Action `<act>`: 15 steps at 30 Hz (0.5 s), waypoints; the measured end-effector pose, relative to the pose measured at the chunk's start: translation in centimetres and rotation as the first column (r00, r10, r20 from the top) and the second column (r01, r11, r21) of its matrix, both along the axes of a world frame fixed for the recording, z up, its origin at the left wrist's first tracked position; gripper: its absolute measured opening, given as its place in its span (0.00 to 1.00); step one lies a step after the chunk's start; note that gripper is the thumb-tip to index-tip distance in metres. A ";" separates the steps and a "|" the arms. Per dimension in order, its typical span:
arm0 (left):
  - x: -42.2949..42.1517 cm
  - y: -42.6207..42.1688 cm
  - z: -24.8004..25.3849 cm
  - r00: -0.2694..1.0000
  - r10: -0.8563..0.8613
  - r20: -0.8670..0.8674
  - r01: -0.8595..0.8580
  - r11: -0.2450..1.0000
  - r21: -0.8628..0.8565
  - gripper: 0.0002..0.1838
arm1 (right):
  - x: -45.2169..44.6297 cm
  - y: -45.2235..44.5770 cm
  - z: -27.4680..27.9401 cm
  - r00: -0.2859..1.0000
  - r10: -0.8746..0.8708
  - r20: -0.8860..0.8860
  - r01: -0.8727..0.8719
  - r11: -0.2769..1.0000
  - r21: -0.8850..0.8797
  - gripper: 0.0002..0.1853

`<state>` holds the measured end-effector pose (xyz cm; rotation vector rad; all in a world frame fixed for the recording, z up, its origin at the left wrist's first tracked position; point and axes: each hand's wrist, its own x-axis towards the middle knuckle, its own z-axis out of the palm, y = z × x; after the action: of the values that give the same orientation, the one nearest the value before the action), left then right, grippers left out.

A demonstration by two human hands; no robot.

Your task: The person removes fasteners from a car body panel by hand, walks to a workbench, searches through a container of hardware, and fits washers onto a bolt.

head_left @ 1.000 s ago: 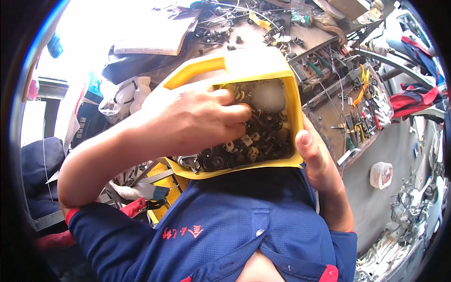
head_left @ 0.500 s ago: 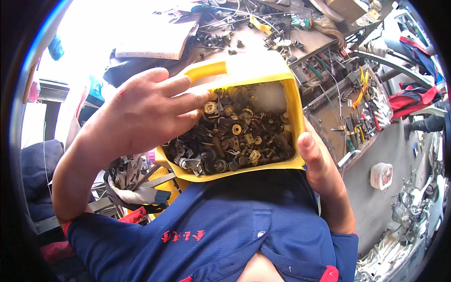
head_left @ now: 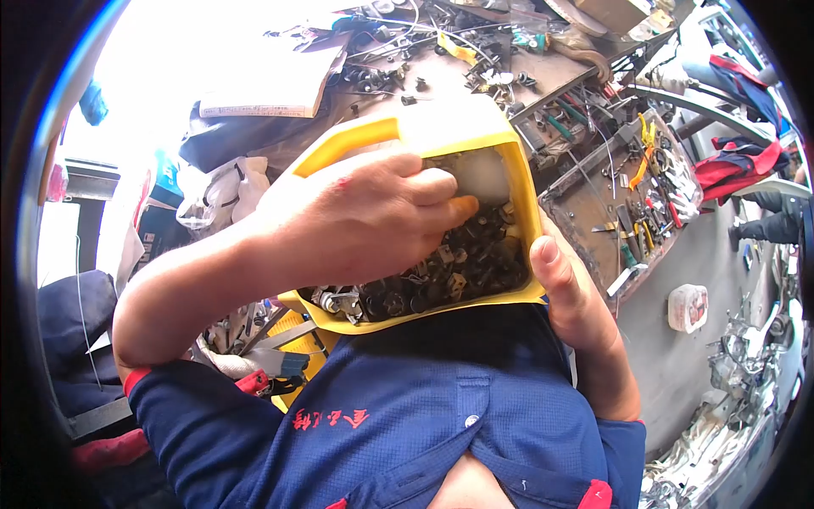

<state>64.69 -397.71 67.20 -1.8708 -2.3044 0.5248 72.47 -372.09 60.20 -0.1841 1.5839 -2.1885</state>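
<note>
A yellow plastic jug (head_left: 532, 216) with one side cut away lies tilted in front of my chest, its moulded handle at the upper left. Inside it is a heap of small trim clips and fasteners (head_left: 475, 263), mostly black, some pale, with a metal piece near the lower left corner. My right hand (head_left: 568, 284) grips the jug's right side, thumb on the rim, the other fingers hidden behind. My left hand (head_left: 365, 216) reaches in over the heap, fingers curled and together. Its fingertips are partly hidden, so whatever they hold cannot be made out.
Ahead is a cluttered workbench (head_left: 462, 85) with loose clips, cables and a paper pad (head_left: 280, 97). To the right stands a tool tray (head_left: 623, 204) with pliers and screwdrivers. A clear plastic tub (head_left: 687, 307) sits on the grey floor, near metal parts (head_left: 729, 407).
My left hand has moved right, deeper across the jug's opening, and its spread fingers have drawn together. My right hand keeps its hold on the jug. The view has shifted slightly.
</note>
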 end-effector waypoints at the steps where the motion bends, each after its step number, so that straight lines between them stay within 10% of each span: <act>1: 0.1 -0.2 0.2 0.999 0.028 -0.028 -0.028 1.000 0.003 0.06 | 0.1 0.0 -0.2 1.000 -0.010 0.004 0.010 1.000 0.000 0.52; 15: -0.3 -3.9 3.4 0.995 0.067 0.067 -0.072 0.994 0.078 0.09 | -0.1 0.4 -0.4 0.997 0.015 -0.074 -0.012 0.999 0.040 0.53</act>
<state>64.43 -401.58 70.56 -1.8023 -2.4010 0.3796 72.39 -371.73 59.82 -0.2667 1.6595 -2.1615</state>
